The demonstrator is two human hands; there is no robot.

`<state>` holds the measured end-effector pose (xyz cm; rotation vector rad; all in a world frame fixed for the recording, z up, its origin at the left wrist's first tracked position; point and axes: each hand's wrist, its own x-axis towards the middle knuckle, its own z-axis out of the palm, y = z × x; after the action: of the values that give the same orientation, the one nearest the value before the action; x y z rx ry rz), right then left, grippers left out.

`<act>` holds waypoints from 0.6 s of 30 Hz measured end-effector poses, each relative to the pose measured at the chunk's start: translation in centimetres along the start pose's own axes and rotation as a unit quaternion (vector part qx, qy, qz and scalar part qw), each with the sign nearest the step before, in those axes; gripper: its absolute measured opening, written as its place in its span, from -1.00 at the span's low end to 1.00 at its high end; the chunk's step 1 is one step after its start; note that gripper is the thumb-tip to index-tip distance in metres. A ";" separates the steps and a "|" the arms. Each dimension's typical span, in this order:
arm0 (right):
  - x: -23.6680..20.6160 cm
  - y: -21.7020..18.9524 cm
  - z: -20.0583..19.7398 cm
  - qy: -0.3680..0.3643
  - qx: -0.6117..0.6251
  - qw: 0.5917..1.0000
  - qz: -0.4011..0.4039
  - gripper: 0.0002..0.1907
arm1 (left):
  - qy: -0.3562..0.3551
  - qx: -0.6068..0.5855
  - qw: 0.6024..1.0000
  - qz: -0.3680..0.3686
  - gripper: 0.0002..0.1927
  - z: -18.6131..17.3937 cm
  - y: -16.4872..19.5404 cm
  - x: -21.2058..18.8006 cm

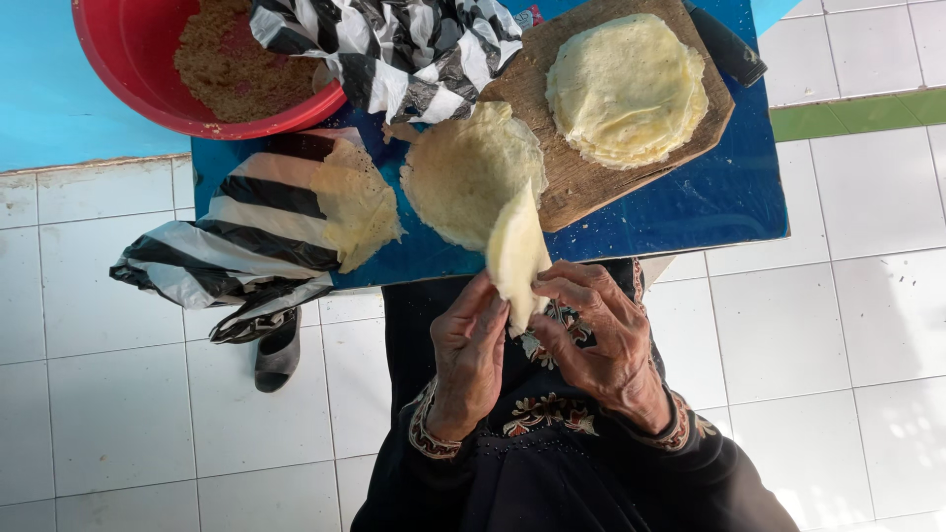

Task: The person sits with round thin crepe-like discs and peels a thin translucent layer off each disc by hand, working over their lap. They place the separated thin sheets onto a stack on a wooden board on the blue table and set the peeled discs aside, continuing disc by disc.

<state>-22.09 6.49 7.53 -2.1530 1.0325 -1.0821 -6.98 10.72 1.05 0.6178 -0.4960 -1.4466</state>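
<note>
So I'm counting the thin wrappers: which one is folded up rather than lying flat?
The folded wrapper pinched between the left hand and right hand, below the table edge. The others lie flat: the stack on the wooden board and two singles on the blue table.

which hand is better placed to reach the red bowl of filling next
Probably the left hand. The red bowl sits at the table's far left, on that hand's side. The right hand grips the folded wrapper from the other side, farther off.

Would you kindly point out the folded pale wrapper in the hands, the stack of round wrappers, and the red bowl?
Folded pale wrapper (516, 258), head view, middle of the fold.
Stack of round wrappers (627, 89), head view, top sheet's centre.
Red bowl (128, 69), head view, inner wall.
</note>
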 end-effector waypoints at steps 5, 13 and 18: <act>-0.1 -0.3 0.2 0.002 0.049 0.998 0.044 -0.59 | -0.007 0.142 0.988 0.062 -0.61 0.0 -0.4 -0.2; -0.3 -0.4 0.6 -0.005 0.008 1.000 0.007 -0.71 | 0.018 0.151 0.984 0.088 -0.64 -0.4 -0.6 0.0; -0.1 -0.4 0.3 -0.030 0.046 0.998 0.043 -0.56 | 0.046 0.241 0.961 0.129 -0.72 -0.1 -0.5 0.0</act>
<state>-21.78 6.84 7.59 -2.0360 1.0183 -0.9999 -7.25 10.70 0.62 0.9631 -0.8347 -1.0443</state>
